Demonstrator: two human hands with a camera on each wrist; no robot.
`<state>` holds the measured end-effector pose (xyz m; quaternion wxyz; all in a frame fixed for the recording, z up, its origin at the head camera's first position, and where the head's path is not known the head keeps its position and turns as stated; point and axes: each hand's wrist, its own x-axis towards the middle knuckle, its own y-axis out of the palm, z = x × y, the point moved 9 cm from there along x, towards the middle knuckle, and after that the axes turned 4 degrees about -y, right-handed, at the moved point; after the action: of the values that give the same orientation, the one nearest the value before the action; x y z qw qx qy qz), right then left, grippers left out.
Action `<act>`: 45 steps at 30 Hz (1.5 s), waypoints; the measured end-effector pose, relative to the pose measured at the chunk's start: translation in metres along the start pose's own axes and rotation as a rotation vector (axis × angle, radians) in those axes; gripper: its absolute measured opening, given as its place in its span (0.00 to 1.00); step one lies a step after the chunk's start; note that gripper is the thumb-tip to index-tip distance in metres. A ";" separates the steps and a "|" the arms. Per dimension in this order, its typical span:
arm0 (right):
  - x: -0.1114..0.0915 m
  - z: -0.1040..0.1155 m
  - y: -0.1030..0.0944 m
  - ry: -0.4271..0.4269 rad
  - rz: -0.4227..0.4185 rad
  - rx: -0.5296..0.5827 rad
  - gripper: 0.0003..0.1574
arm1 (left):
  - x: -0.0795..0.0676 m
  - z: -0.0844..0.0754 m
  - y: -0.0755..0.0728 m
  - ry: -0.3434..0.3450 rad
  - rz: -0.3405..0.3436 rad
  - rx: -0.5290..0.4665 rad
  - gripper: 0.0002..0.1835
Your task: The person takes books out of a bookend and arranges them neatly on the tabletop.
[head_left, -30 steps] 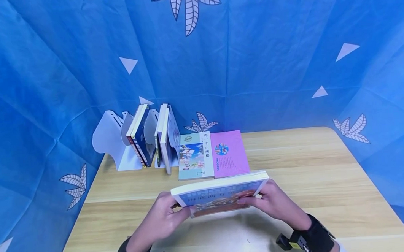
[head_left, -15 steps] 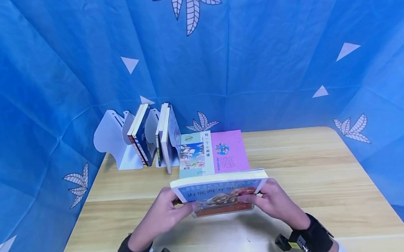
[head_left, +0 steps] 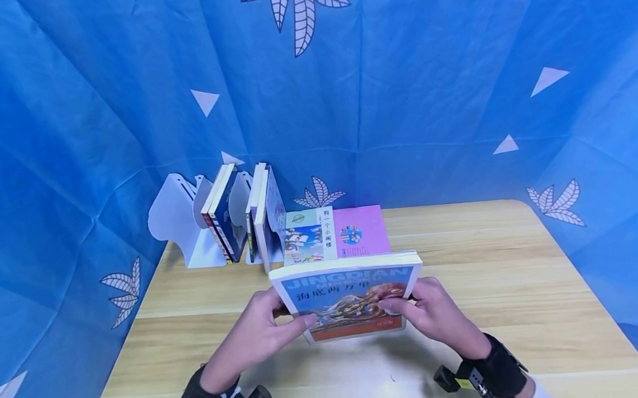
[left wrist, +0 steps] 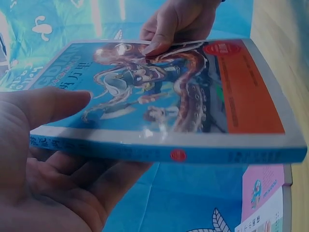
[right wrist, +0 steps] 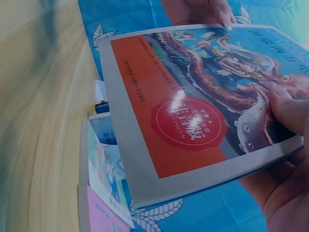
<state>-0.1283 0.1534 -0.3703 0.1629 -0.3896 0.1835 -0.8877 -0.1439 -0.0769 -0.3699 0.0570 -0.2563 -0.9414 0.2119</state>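
A paperback book (head_left: 351, 305) with a blue and orange cover, showing an octopus picture, is held up over the table between both hands. The left hand (head_left: 266, 325) grips its left side, thumb on the front cover and fingers behind; in the left wrist view the spine faces that palm. On the opposite side the right hand (head_left: 433, 313) pinches the book the same way, its thumb (right wrist: 289, 113) pressed on the octopus picture. The cover tilts up toward the head camera, top edge farther away. Behind it lie a light green book (head_left: 303, 239) and a pink book (head_left: 361, 230), partly hidden.
A white metal bookend rack (head_left: 171, 216) stands at the back left of the wooden table (head_left: 463, 263). Dark-spined books (head_left: 223, 216) and pale books (head_left: 259, 217) stand upright in it. A blue patterned cloth (head_left: 427, 97) hangs behind the table.
The book has tipped further upright, so more of its front cover faces the head camera and its top edge covers more of the two lying books. Both hands keep their hold.
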 end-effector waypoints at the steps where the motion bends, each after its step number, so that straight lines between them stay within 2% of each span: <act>1: 0.000 -0.001 -0.001 0.009 -0.003 0.002 0.26 | 0.000 0.000 -0.001 0.012 -0.011 -0.004 0.30; 6: 0.000 -0.006 -0.011 0.060 -0.044 -0.005 0.23 | -0.001 -0.001 -0.009 0.066 -0.081 -0.018 0.33; 11: -0.002 -0.013 -0.024 0.126 -0.085 -0.022 0.24 | -0.002 0.000 -0.017 0.080 -0.143 -0.008 0.36; 16: -0.004 -0.019 -0.039 0.200 -0.140 -0.065 0.21 | -0.003 -0.001 -0.024 0.098 -0.204 0.078 0.38; 20: -0.008 -0.029 -0.052 0.307 -0.183 -0.079 0.17 | -0.004 0.000 -0.032 0.097 -0.276 0.177 0.40; 24: -0.012 -0.042 -0.065 0.426 -0.224 -0.057 0.16 | -0.006 0.001 -0.040 0.102 -0.349 0.262 0.42; 34: -0.021 -0.065 -0.089 0.574 -0.302 -0.038 0.23 | -0.011 0.000 -0.061 0.182 -0.498 0.315 0.41; 38: -0.023 -0.076 -0.100 0.612 -0.325 -0.029 0.27 | -0.012 0.004 -0.071 0.162 -0.543 0.283 0.40; 45: -0.027 -0.095 -0.115 0.648 -0.343 0.006 0.34 | -0.013 0.017 -0.084 0.047 -0.589 0.265 0.37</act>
<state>-0.1990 0.2852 -0.3953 -0.0538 -0.1127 0.1547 -0.9800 -0.1748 -0.1555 -0.3493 0.1705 0.0318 -0.9377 0.3011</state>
